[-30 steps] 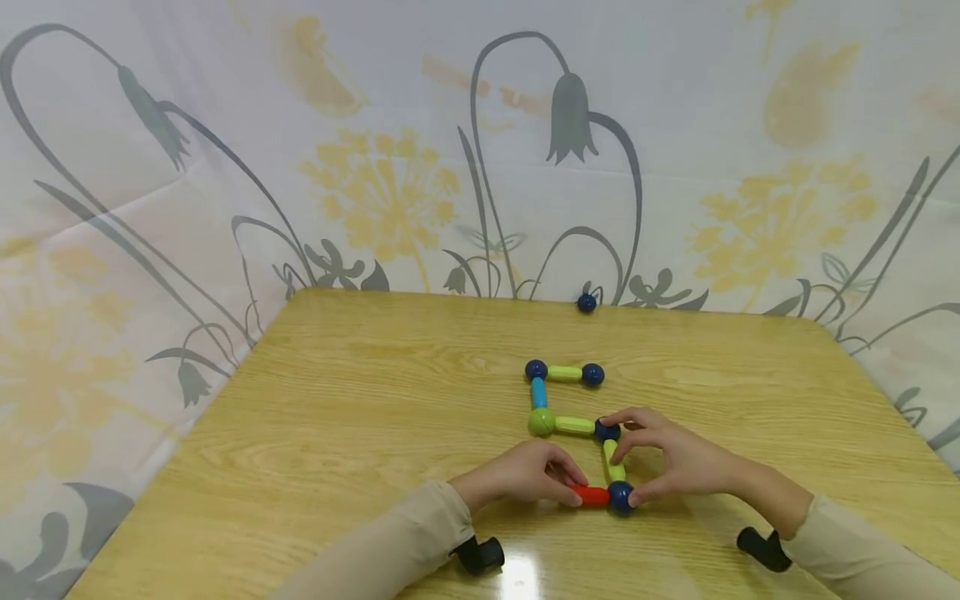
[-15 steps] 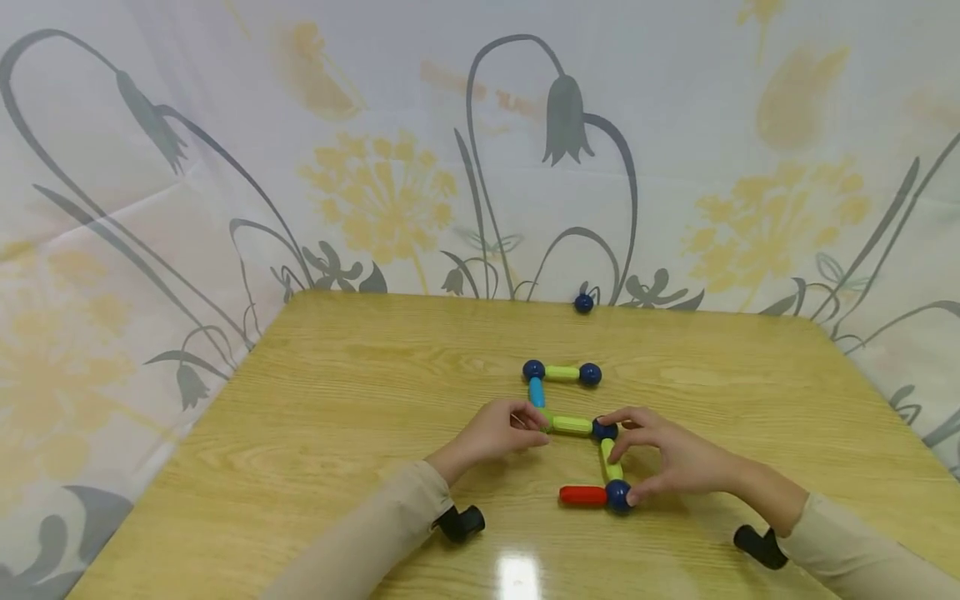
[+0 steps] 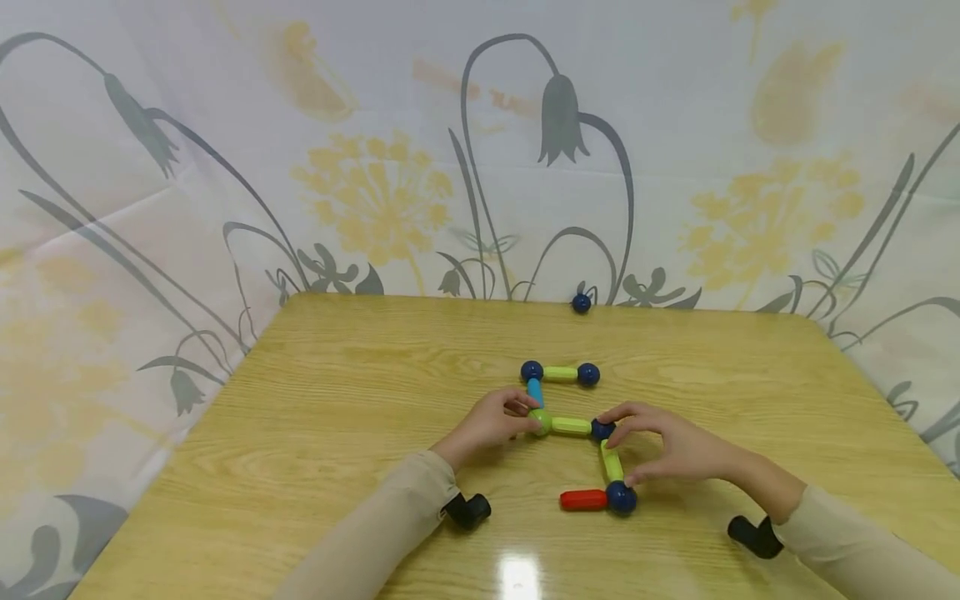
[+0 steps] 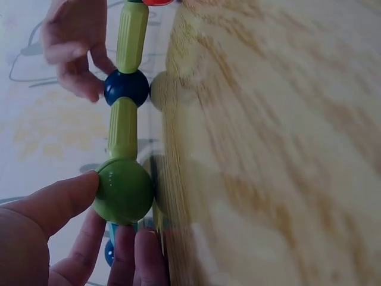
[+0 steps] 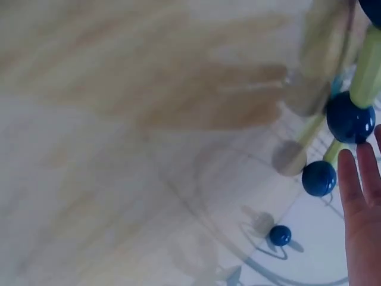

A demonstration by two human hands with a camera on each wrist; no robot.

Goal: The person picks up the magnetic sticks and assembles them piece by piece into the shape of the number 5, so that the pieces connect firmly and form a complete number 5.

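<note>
A zigzag of magnetic balls and rods lies on the table. My left hand (image 3: 495, 423) pinches its green ball (image 4: 124, 192) between thumb and fingers. A blue rod (image 3: 535, 392) and a yellow-green rod (image 3: 572, 427) meet at that ball. My right hand (image 3: 678, 446) touches the middle dark blue ball (image 5: 350, 118) with straight fingertips. Its thumb is at the nearer dark blue ball (image 3: 621, 497), spanning a second yellow-green rod (image 3: 612, 462). From the nearer ball a red rod (image 3: 583, 500) points left, untouched by either hand.
At the far end of the chain, two dark blue balls (image 3: 532, 371) are joined by another yellow-green rod (image 3: 560, 374). A loose dark blue ball (image 3: 581, 303) sits at the back edge of the wooden table (image 3: 360, 375). Behind hangs a flower-patterned cloth (image 3: 405, 150).
My left hand has released the red rod, moved away from me and to the left, and taken hold of the green ball. The right hand stays almost in place.
</note>
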